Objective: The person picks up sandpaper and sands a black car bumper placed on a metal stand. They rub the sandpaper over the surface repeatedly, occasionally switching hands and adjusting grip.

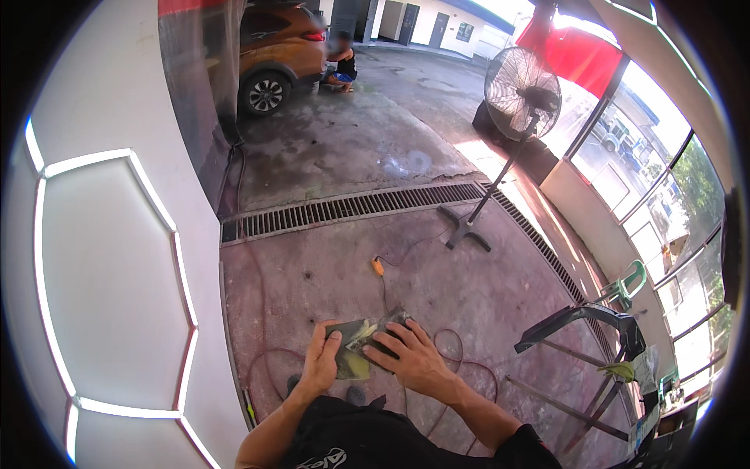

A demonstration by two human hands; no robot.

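Note:
My left hand [322,356] grips a flat grey-green rectangular piece [351,360] smeared with pale yellow-green material, thumb on top and fingers curled at its edge. My right hand [410,359] is closed on a darker flat piece [393,322] that overlaps the first at its right side, fingers bent over its upper face. Pale smears show where the two meet; exactly what the darker piece is, I cannot make out. Both hands are low in the middle of the view, in front of my body, above the concrete floor [312,289].
A black-bodied stand fan [522,94] rises ahead right beside a drain grate [351,204]. Hoses and an orange socket [377,266] lie on the floor. A rack with a black part [578,316] and green chair [625,285] stand right; a lit wall [109,281] left. A person [344,66] crouches by an orange car [277,47].

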